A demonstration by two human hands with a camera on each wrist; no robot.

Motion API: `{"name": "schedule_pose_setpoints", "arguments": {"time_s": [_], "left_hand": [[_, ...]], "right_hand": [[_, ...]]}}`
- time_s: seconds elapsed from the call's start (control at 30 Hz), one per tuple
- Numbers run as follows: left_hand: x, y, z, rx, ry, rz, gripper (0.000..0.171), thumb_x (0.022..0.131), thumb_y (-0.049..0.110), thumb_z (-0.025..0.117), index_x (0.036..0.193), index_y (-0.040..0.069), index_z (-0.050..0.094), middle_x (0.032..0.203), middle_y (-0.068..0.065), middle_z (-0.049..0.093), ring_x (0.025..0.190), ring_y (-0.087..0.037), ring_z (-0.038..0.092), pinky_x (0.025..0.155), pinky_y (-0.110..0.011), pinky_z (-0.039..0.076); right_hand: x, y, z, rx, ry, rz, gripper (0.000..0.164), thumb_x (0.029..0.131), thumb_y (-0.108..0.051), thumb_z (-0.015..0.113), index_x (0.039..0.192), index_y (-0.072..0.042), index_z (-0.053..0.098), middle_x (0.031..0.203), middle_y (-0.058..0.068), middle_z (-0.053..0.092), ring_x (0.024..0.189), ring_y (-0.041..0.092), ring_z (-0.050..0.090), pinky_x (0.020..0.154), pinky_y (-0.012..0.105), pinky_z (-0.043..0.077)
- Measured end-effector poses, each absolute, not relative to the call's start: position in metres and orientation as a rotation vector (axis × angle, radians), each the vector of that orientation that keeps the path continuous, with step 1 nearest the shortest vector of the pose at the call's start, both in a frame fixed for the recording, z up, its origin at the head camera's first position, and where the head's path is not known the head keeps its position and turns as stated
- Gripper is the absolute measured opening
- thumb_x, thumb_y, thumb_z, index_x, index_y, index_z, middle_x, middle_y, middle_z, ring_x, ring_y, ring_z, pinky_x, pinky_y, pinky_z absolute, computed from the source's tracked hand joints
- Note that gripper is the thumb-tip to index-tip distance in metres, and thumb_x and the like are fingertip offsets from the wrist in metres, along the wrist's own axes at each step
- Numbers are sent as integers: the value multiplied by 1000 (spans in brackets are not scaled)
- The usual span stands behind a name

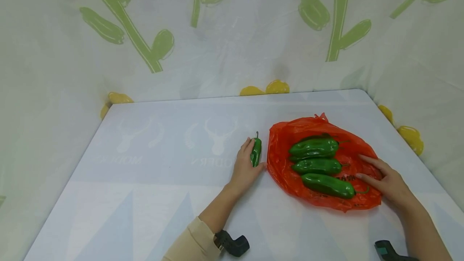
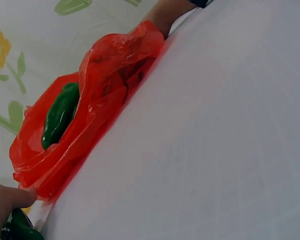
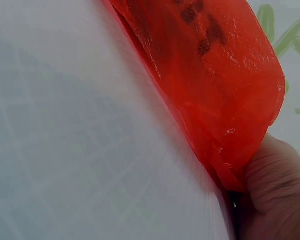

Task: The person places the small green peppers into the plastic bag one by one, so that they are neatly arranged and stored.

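In the head view, a small green pepper [image 1: 255, 152] with a thin stem lies beside my left palm. My left hand [image 1: 243, 171] has its fingers along the pepper's left side, its thumb stretched out to the rim of a red plastic bag [image 1: 280, 172]. In the left wrist view, that thumb [image 2: 20, 198] points at the bag, above the pepper. Several longer green peppers [image 1: 328, 185] lie in the bag's wide mouth. My right hand [image 1: 393, 186] reaches over the bag's right rim, two digits extended inside. The right wrist view hides those fingertips behind red plastic.
A pale patterned cloth covers the table [image 1: 152, 212]. Pale fabric walls with green plants [image 1: 141, 47] and yellow flowers rise behind and at both sides. Dark devices [image 1: 233, 245] sit at both wrists.
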State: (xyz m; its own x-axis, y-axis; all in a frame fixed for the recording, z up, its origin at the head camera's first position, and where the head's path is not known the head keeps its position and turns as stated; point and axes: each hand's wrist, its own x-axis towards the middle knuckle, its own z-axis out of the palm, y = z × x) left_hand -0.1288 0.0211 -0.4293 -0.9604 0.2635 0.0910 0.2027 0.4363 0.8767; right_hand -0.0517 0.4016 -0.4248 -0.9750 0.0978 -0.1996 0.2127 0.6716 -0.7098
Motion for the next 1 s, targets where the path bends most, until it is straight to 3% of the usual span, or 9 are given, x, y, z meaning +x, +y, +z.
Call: {"name": "schedule_pose_setpoints", "arguments": {"time_s": [0.03, 0.1, 0.2, 0.23, 0.3, 0.37, 0.43, 0.73, 1.0], "left_hand": [[-129, 21, -429, 401, 2614, 1568, 74, 83, 17, 67, 147, 7, 31, 153, -13, 26, 135, -33, 32, 101, -51, 40], [-130, 21, -429, 363, 2621, 1543, 76, 82, 19, 68, 147, 7, 30, 151, -15, 27, 132, -34, 34, 99, -51, 41], [-130, 21, -428, 343, 2625, 1527, 75, 83, 18, 67, 147, 6, 30, 149, -16, 29, 128, -33, 38, 97, -49, 43], [-131, 21, -428, 342, 2622, 1529, 74, 83, 16, 66, 147, 6, 30, 148, -16, 30, 127, -33, 39, 97, -49, 44], [-131, 20, -428, 343, 2615, 1537, 72, 84, 13, 64, 147, 6, 30, 147, -16, 32, 125, -32, 40, 96, -48, 44], [-132, 20, -429, 343, 2612, 1552, 70, 85, 10, 63, 147, 5, 31, 146, -16, 33, 125, -31, 40, 96, -47, 45], [-132, 19, -430, 348, 2620, 1554, 70, 85, 11, 64, 146, 5, 32, 144, -16, 34, 123, -31, 41, 96, -47, 44], [-133, 19, -433, 422, 2756, 1467, 63, 91, 28, 60, 143, 2, 37, 135, -17, 45, 118, -30, 42, 90, -42, 43], [-132, 22, -435, 434, 2815, 1429, 56, 93, 27, 56, 141, 4, 40, 132, -17, 47, 116, -30, 42, 87, -41, 40]], "right_hand": [[-51, 401, -425, 254, 2744, -1185, 70, 92, -42, 57, 150, -20, 26, 150, 28, 20, 132, 51, 17, 91, 61, 43], [-51, 402, -425, 252, 2750, -1175, 69, 92, -42, 58, 150, -21, 27, 149, 27, 21, 131, 51, 18, 86, 42, 52], [-52, 402, -425, 256, 2746, -1176, 69, 92, -42, 58, 150, -22, 28, 150, 27, 20, 131, 50, 19, 73, 18, 50], [-52, 402, -425, 256, 2744, -1180, 69, 92, -42, 58, 150, -22, 27, 150, 27, 20, 132, 50, 18, 74, 19, 51], [-52, 402, -425, 258, 2738, -1188, 69, 92, -42, 58, 150, -22, 27, 151, 27, 19, 132, 51, 17, 84, 33, 53], [-52, 402, -426, 261, 2733, -1192, 70, 92, -42, 57, 151, -22, 26, 151, 27, 18, 132, 52, 16, 90, 53, 47], [-52, 402, -426, 261, 2734, -1187, 70, 92, -42, 57, 151, -21, 26, 151, 28, 18, 132, 52, 16, 91, 64, 39], [-52, 401, -426, 269, 2722, -1196, 71, 92, -43, 57, 151, -20, 25, 151, 29, 17, 131, 53, 16, 92, 66, 37], [-52, 402, -426, 273, 2724, -1191, 71, 92, -42, 57, 151, -21, 25, 151, 29, 16, 132, 53, 16, 91, 64, 40]]}}
